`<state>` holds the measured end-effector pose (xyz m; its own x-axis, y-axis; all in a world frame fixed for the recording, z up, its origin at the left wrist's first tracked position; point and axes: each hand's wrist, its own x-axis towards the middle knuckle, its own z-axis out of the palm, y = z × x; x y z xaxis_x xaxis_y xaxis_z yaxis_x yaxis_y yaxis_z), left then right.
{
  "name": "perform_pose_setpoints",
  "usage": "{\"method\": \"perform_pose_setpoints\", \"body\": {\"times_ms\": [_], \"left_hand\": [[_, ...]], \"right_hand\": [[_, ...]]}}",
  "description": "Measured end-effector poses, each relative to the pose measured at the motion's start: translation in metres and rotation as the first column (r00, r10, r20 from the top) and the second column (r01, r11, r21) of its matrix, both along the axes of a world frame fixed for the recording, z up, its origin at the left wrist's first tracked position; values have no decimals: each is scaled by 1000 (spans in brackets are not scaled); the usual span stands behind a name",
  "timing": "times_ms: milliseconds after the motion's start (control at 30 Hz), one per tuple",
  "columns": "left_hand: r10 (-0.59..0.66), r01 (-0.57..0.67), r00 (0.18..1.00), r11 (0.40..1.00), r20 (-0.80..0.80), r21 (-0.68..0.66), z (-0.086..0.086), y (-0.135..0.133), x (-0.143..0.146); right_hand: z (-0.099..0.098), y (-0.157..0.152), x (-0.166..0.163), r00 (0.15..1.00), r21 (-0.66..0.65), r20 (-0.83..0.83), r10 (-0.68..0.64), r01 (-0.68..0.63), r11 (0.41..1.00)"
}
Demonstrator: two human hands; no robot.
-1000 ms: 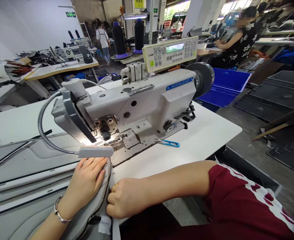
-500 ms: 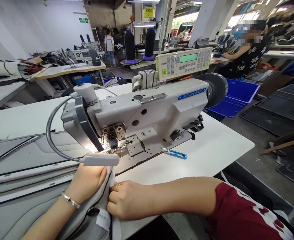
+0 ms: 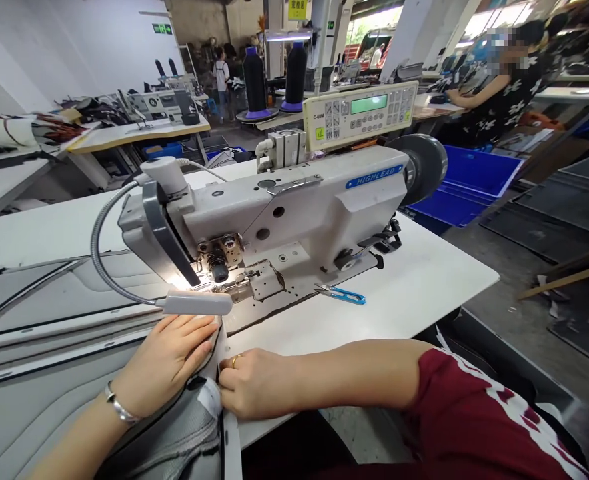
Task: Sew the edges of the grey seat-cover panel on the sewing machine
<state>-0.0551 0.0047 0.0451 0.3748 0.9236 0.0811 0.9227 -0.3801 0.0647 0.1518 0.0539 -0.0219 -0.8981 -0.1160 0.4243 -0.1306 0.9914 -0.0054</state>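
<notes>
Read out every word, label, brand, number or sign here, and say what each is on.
"HIGHLEAD": blue plate on the machine.
"C-60M": panel.
Yellow sign: Chinese characters, too blurred to read.
Green wall sign: white figure and arrow; no readable words.
Buttons, screen, farther green sign: too small to read.

Sewing machine (image 3: 299,207) reads HIGHLEAD; control panel (image 3: 359,115), C-60M; wall (image 3: 89,57), green exit sign (image 3: 163,29)

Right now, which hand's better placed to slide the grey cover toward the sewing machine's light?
Probably the left hand: it lies spread on the grey cover, nearer the light under the sewing machine. The right hand is curled at the cover's edge, farther back.
</notes>
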Motion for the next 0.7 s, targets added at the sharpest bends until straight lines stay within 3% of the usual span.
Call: {"method": "perform_pose_setpoints", "body": {"times_ms": [267, 533, 633, 700], "left_hand": [[26, -26, 1000, 1000, 12, 4, -1, 21, -1], [61, -58, 998, 996, 30, -71, -1, 35, -6], [48, -46, 998, 997, 28, -59, 0, 15, -20], [-30, 30, 998, 1000, 46, 4, -5, -5, -37]], "right_hand": [[5, 9, -5, 999, 0, -2, -38, 38, 999], [9, 20, -11, 991, -18, 120, -54, 57, 998], [17, 22, -9, 977, -183, 207, -56, 95, 978], [26, 20, -4, 969, -342, 231, -87, 165, 925]]}}
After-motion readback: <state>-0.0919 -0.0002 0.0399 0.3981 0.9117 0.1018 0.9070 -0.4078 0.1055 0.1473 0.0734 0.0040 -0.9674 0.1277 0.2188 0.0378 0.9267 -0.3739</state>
